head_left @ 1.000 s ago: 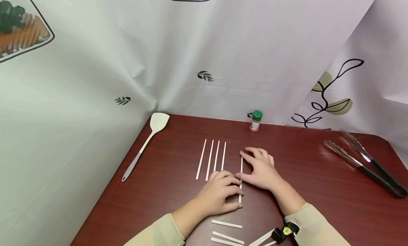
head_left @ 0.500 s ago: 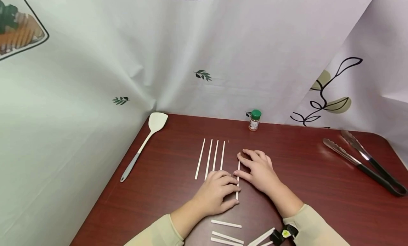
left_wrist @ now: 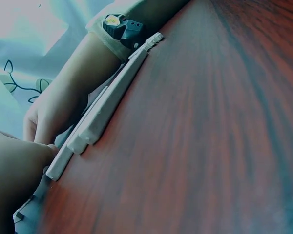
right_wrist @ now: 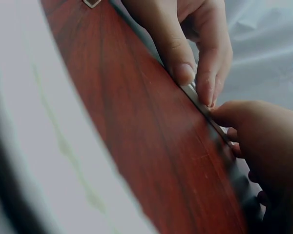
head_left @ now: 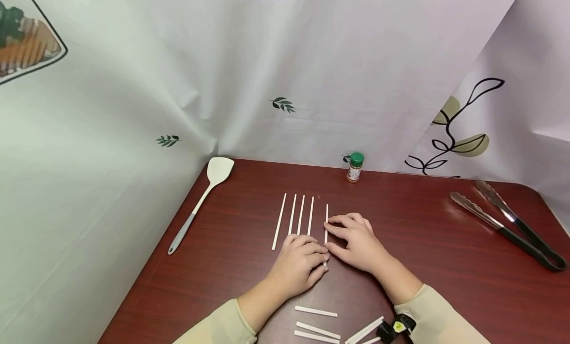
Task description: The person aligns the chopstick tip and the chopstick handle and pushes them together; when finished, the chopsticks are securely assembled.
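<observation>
White, slim and straight, the stick (head_left: 326, 236) lies on a reddish-brown wood-grained table (head_left: 427, 235). Left hand (head_left: 297, 262) and right hand (head_left: 356, 242) touch it, fingers relaxed, slightly parted.

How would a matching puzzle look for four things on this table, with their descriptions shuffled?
Things:
1. Spatula
2. Small jar
3. Tongs
4. Rightmost stick in the far row

Descriptions:
A. Metal and black, lying on the right
B. Touched by the left hand and right hand
C. White and grey, lying on the left
D. Upright, green-topped

Pairs: 1-C; 2-D; 3-A; 4-B
</observation>
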Action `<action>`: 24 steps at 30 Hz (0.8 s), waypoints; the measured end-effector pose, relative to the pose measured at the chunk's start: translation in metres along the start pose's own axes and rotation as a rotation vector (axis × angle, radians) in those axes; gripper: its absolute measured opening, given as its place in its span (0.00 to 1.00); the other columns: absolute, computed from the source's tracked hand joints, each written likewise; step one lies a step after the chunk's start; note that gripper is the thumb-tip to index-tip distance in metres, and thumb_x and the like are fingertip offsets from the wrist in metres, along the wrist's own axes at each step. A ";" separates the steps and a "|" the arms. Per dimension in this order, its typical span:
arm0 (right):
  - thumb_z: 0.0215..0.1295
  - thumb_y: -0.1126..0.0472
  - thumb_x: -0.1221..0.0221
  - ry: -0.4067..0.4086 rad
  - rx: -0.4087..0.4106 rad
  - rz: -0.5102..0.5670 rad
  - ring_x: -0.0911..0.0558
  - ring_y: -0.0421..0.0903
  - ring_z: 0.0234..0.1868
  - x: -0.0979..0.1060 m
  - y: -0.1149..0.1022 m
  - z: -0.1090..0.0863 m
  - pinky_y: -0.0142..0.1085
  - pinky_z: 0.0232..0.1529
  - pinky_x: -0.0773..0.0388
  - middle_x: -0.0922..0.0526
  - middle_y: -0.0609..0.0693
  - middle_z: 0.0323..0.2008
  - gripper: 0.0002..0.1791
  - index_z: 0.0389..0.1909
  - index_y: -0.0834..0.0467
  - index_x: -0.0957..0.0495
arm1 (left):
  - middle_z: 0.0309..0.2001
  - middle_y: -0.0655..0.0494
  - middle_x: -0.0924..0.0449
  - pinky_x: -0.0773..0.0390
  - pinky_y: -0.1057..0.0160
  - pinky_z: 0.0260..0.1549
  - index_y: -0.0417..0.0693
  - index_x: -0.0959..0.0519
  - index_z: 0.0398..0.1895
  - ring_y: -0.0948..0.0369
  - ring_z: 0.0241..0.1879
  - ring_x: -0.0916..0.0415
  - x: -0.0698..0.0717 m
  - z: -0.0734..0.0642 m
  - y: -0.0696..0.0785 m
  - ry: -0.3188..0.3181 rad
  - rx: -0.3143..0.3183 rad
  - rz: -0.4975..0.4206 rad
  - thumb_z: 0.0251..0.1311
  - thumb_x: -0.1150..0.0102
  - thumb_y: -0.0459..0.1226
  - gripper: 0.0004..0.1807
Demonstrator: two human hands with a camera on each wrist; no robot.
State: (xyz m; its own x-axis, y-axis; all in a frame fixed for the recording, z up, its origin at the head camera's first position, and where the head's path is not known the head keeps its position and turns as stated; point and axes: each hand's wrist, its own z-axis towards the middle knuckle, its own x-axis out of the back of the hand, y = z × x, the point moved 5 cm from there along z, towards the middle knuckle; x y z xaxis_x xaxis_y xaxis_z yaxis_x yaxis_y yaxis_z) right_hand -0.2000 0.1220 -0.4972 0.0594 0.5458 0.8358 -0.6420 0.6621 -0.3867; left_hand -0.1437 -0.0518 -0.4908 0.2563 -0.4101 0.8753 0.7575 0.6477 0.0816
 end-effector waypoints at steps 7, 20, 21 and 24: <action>0.66 0.45 0.30 -0.090 -0.021 -0.055 0.29 0.60 0.65 -0.003 -0.002 -0.001 0.63 0.62 0.36 0.22 0.52 0.67 0.33 0.70 0.53 0.19 | 0.45 0.69 0.13 0.28 0.53 0.58 0.60 0.09 0.38 0.61 0.56 0.21 0.002 0.000 0.000 0.037 -0.008 0.036 0.64 0.29 0.46 0.04; 0.71 0.43 0.34 -0.140 -0.016 -0.097 0.31 0.62 0.67 -0.002 -0.007 0.000 0.64 0.65 0.38 0.26 0.55 0.70 0.34 0.74 0.51 0.23 | 0.45 0.69 0.12 0.27 0.53 0.57 0.59 0.09 0.39 0.61 0.53 0.20 0.008 0.000 -0.001 0.040 0.030 0.086 0.67 0.30 0.44 0.04; 0.71 0.43 0.34 -0.141 -0.016 -0.098 0.31 0.62 0.67 -0.002 -0.007 0.000 0.64 0.65 0.38 0.26 0.56 0.70 0.34 0.74 0.50 0.22 | 0.45 0.69 0.12 0.27 0.53 0.57 0.59 0.09 0.39 0.61 0.53 0.20 0.008 0.000 -0.002 0.041 0.031 0.086 0.67 0.30 0.44 0.04; 0.71 0.44 0.34 -0.144 -0.021 -0.103 0.31 0.62 0.67 -0.002 -0.007 0.000 0.65 0.65 0.38 0.26 0.56 0.70 0.33 0.74 0.50 0.23 | 0.45 0.69 0.12 0.27 0.53 0.56 0.59 0.09 0.39 0.62 0.52 0.20 0.008 0.001 -0.002 0.045 0.034 0.086 0.67 0.30 0.44 0.04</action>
State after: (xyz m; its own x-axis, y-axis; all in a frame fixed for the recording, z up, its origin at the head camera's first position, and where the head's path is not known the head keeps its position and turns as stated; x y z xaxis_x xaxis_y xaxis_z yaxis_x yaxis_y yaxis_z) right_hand -0.1953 0.1164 -0.4964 0.0130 0.3963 0.9180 -0.6223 0.7219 -0.3028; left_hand -0.1433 -0.0559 -0.4833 0.3468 -0.3799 0.8576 0.7108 0.7029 0.0239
